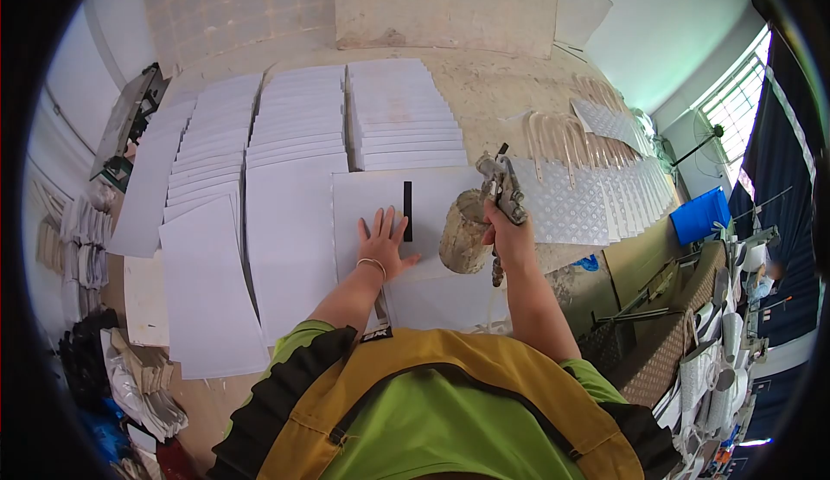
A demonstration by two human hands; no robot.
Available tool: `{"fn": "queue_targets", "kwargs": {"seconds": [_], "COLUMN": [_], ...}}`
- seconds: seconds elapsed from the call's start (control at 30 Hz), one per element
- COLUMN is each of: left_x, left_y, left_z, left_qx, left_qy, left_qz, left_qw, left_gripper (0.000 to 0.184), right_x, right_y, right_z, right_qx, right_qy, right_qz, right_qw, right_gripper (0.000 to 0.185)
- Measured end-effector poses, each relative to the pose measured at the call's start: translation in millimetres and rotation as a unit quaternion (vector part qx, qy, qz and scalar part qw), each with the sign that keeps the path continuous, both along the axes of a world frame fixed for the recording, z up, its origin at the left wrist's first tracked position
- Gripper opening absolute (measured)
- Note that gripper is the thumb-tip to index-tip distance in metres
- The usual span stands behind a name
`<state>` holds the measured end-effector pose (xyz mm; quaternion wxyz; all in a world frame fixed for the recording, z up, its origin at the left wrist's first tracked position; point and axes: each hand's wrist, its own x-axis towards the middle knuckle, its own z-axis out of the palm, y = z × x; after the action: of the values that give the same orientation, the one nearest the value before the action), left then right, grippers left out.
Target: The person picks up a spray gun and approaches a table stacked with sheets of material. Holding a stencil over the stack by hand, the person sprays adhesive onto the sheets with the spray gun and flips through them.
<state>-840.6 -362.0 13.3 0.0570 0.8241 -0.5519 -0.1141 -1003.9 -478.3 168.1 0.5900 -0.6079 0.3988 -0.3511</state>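
My left hand [382, 244] lies flat with spread fingers on a white sheet [359, 195], just left of a black strip [407, 212]. My right hand [510, 233] is wrapped round the handle of a spray gun [503, 188]. A crusted round cup [464, 233] hangs at the gun's left side, above the sheet's right part. Overlapping rows of white sheets [298, 125] spread out beyond and to the left of my left hand.
Patterned sheets [562, 203] fan out at the right, with clear looped strips [553, 138] behind them. A blue bin [700, 215] stands at the far right, near a fan [717, 131]. Stacked materials [85, 238] are at the left edge.
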Motion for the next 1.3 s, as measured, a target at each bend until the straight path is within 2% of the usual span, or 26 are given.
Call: {"fn": "queue_targets", "kwargs": {"seconds": [0.23, 0.53, 0.67, 0.9, 1.17, 1.3], "left_x": [0.1, 0.4, 1.0, 0.1, -0.1, -0.2], "left_y": [0.8, 0.2, 0.1, -0.5, 0.8, -0.1], "left_z": [-0.5, 0.1, 0.4, -2.5, 1.9, 1.5], "left_qx": [0.001, 0.003, 0.005, 0.007, 0.010, 0.010], "left_qy": [0.000, 0.001, 0.007, 0.005, 0.006, 0.006], "left_qz": [0.003, 0.003, 0.001, 0.001, 0.004, 0.006], "left_qw": [1.000, 1.000, 1.000, 1.000, 1.000, 1.000], "left_gripper": [0.084, 0.084, 0.084, 0.084, 0.084, 0.084], "right_x": [-13.8, -15.4, -21.9, -27.7, -34.1, -39.7], "right_y": [-8.9, 9.3, 5.8, 12.0, 15.2, 13.6], "right_z": [-6.3, -6.0, -5.2, 1.5, -3.3, -3.6], "right_qx": [0.015, 0.027, 0.035, 0.020, 0.035, 0.016], "right_qy": [0.014, 0.022, 0.018, 0.052, 0.014, 0.033], "right_qz": [-0.049, -0.026, -0.059, -0.021, -0.057, -0.043], "right_qw": [0.999, 0.999, 0.997, 0.998, 0.998, 0.998], "right_gripper": [0.020, 0.018, 0.018, 0.019, 0.019, 0.019]}}
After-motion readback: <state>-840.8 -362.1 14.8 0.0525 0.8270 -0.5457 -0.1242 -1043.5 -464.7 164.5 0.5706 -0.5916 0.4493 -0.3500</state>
